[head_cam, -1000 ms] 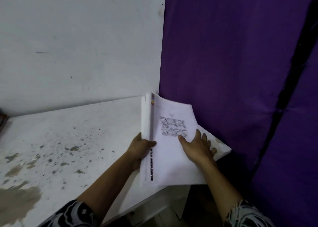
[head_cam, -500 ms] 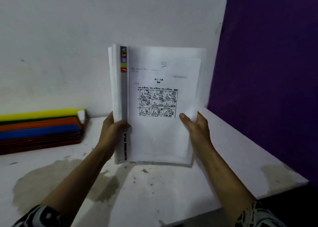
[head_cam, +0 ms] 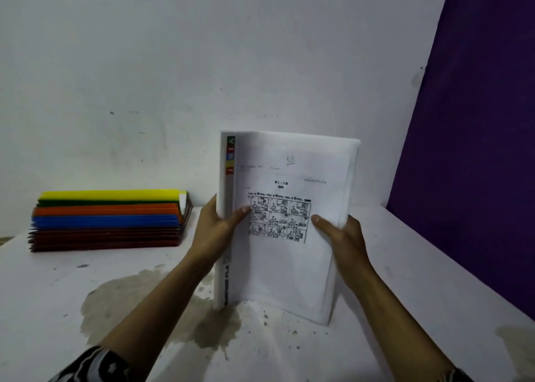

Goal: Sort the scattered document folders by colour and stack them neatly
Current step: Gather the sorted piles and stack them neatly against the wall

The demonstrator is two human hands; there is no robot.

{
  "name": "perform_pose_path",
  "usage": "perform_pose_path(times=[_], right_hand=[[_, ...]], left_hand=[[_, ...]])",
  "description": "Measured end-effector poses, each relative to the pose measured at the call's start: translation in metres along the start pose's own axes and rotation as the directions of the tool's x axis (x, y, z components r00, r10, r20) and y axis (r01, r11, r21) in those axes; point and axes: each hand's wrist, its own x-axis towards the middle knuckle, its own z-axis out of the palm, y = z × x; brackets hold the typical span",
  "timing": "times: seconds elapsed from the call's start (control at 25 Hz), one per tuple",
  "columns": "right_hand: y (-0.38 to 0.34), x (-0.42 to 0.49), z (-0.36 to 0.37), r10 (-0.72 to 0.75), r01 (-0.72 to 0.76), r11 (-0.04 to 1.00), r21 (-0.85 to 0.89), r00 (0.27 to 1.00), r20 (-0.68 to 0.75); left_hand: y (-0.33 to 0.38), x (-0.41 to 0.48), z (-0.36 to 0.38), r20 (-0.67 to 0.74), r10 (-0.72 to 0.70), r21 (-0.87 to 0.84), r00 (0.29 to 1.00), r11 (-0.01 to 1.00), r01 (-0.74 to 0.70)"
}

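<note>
A bundle of white clear-front folders (head_cam: pixel 285 268) stands upright on its bottom edge on the white table (head_cam: pixel 405 265); the front sheet shows a comic strip. My left hand (head_cam: pixel 215 231) grips the spine side, thumb across the front. My right hand (head_cam: pixel 340 234) grips the right edge, thumb on the front. At the back left lies a flat stack of coloured folders (head_cam: pixel 108 221): yellow on top, then green, orange, blue and dark red ones below.
A white wall (head_cam: pixel 202 63) runs behind the table and a purple curtain (head_cam: pixel 477 150) hangs along the right side. A brownish stain (head_cam: pixel 150 303) and dark specks mark the tabletop in front of me. The table's right edge slants toward the near right.
The white bundle came up from lying at the table's right corner, swung left to the middle, and now stands on the tabletop. The view turned left, bringing the coloured stack into sight.
</note>
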Motion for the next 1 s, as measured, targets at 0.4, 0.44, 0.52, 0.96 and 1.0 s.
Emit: perform_pose_path(times=[0.4,0.44,0.52,0.96,1.0], right_hand=[[0.056,-0.038,-0.021,0.276,-0.253,0.948,-0.191,0.955,0.105],[0.063,-0.043,-0.022,0.303,-0.279,0.942,-0.185,0.946,0.117],[0.069,-0.049,-0.017,0.313,-0.309,0.950,-0.048,0.944,0.107],[0.056,-0.012,0.196,0.167,-0.152,0.966,0.210,0.984,-0.054],[0.050,0.003,0.213,0.114,-0.101,0.978,0.180,0.991,-0.063]], left_hand=[[-0.017,-0.006,-0.010,-0.036,-0.124,-0.029,0.992,0.992,0.123],[-0.015,-0.005,-0.014,-0.058,-0.138,-0.063,0.989,0.989,0.135],[-0.015,-0.005,-0.024,-0.099,-0.191,-0.153,0.977,0.973,0.175],[-0.005,0.036,-0.139,-0.358,-0.358,-0.529,0.863,0.839,0.129],[-0.001,0.048,-0.161,-0.373,-0.332,-0.472,0.867,0.872,0.131]])
